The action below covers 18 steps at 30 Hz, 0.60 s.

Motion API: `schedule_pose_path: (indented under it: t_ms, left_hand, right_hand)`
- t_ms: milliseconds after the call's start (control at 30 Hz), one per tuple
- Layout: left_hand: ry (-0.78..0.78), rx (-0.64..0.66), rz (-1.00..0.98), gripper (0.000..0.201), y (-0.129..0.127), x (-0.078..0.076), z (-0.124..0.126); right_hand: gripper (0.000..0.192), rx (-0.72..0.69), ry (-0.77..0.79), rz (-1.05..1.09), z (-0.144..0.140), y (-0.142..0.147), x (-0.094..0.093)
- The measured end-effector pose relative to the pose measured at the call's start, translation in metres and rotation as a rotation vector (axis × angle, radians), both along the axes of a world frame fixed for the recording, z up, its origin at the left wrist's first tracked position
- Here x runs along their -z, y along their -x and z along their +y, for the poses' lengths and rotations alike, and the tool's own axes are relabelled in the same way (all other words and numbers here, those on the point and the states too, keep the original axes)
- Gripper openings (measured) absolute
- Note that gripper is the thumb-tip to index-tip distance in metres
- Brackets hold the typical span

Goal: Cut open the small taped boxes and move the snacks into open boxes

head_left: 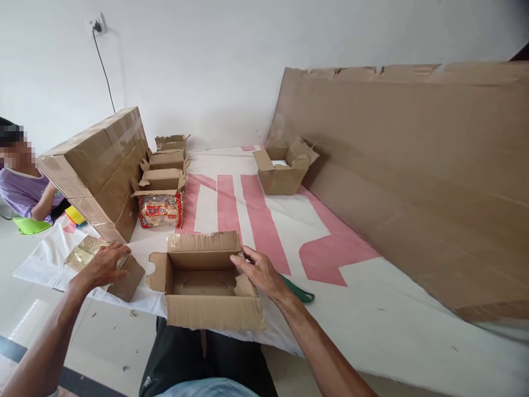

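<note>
Opening the box (202, 281) looks done: it stands at the table's (363, 325) near edge, flaps spread, nothing showing inside. Its flaps are not folded shut. The right hand (261, 273) is clamped, thumb against fingers, on its far right corner. The left hand (104, 264) drapes over cardboard (129, 280); whether it grips, I cannot tell.

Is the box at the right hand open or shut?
Open: the flaps of the box spread outward, its inner floor showing.

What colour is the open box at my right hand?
The open box is brown, clearest in head view.
</note>
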<state>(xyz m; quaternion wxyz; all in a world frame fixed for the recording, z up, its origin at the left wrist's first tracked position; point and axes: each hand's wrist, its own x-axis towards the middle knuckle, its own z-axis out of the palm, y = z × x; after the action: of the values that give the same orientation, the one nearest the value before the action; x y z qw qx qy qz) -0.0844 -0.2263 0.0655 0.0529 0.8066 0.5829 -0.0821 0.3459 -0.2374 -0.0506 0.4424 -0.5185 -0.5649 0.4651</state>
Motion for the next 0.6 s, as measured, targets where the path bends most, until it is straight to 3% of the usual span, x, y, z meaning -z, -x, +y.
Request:
schedule_pose_path:
  t_ms: [133,233,300,467,600]
  left_hand:
    - [-0.092,0.054,-0.104,0.039,-0.005,-0.004,-0.005]
    - [-0.216,0.118,-0.273,0.034,-0.034,-0.011,-0.019]
    - [-0.219,0.206,-0.371,0.036,-0.063,-0.014,-0.033]
    - [0.006,0.445,-0.261,0.044,-0.137,-0.005,-0.062]
    - [0.165,0.445,-0.016,0.021,-0.169,0.017,-0.059]
  right_hand:
    - [0.041,0.079,0.030,0.008,-0.004,0.003,0.008]
    - [0.039,0.120,0.012,0.013,-0.006,0.004,0.011]
    - [0.039,0.144,-0.002,0.001,-0.005,0.005,0.012]
    - [0.039,0.197,-0.003,0.017,-0.003,0.010,0.017]
    - [0.039,0.229,-0.019,0.057,-0.005,0.014,0.021]
